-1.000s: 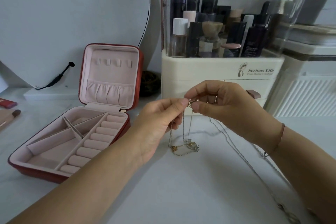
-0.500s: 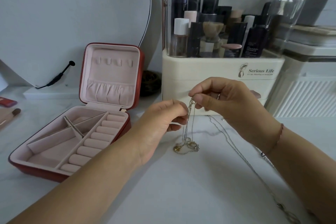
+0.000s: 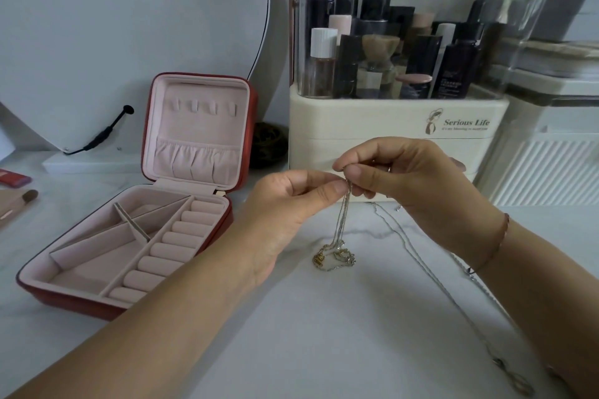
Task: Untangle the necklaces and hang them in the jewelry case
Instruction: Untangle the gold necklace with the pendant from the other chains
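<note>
My left hand (image 3: pixel 288 201) and my right hand (image 3: pixel 408 178) meet in the middle of the view, both pinching the top of a thin tangled necklace (image 3: pixel 342 223). Its chains hang down together, and the gold pendants (image 3: pixel 334 256) rest on the white table. A second, silver necklace (image 3: pixel 434 282) lies loose on the table under my right forearm, running to the lower right corner. The red jewelry case (image 3: pixel 142 230) stands open at the left, with pink lining, several hooks (image 3: pixel 204 107) in its upright lid and ring rolls in the base.
A cream cosmetics organiser (image 3: pixel 389 126) full of dark bottles stands right behind my hands. A round mirror (image 3: pixel 129 26) leans behind the case, with a cable at its base. A makeup brush (image 3: pixel 19 204) and a red item (image 3: pixel 13 178) lie at the far left edge.
The two chains hung apart in a loop a second ago; now they hang close together. My left hand let go briefly, then pinched the top again beside my right fingers.
</note>
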Action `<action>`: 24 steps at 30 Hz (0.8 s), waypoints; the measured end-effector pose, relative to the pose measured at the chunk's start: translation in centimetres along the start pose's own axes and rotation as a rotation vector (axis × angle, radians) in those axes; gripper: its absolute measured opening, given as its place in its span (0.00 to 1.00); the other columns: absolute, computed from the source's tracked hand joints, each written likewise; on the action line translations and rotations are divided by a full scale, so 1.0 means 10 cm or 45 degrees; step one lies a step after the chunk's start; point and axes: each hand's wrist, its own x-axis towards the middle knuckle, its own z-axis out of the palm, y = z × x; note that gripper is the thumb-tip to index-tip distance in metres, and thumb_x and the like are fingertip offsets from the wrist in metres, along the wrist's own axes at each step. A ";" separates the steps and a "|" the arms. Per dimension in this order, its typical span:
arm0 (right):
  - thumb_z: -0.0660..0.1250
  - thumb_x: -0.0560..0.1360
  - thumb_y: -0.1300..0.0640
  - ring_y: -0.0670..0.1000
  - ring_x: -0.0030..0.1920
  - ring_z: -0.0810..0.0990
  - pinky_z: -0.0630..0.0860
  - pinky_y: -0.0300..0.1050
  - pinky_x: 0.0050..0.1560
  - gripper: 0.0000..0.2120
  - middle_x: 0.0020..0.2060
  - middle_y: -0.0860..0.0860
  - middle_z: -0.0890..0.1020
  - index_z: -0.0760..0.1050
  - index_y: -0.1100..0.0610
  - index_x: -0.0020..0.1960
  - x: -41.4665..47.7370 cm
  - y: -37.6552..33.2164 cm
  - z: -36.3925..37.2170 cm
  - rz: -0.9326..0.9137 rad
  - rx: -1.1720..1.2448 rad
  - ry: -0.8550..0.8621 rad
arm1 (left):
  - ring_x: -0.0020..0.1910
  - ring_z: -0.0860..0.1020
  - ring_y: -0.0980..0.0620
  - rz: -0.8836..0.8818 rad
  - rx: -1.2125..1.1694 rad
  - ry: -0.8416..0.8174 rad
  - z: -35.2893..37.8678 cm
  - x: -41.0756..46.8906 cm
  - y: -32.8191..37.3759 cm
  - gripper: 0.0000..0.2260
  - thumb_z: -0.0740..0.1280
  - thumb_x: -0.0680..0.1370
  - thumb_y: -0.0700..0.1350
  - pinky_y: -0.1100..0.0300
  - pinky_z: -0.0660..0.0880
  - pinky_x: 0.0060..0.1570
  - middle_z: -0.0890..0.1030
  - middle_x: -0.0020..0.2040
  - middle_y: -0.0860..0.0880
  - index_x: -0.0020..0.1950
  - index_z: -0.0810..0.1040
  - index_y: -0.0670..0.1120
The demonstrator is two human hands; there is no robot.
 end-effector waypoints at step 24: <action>0.69 0.72 0.64 0.45 0.34 0.76 0.72 0.38 0.38 0.03 0.33 0.51 0.81 0.81 0.60 0.45 0.00 0.00 -0.02 0.053 0.010 -0.034 | 0.51 0.81 0.59 0.018 0.112 0.004 -0.04 0.02 -0.04 0.07 0.71 0.72 0.48 0.69 0.72 0.54 0.86 0.46 0.51 0.47 0.84 0.47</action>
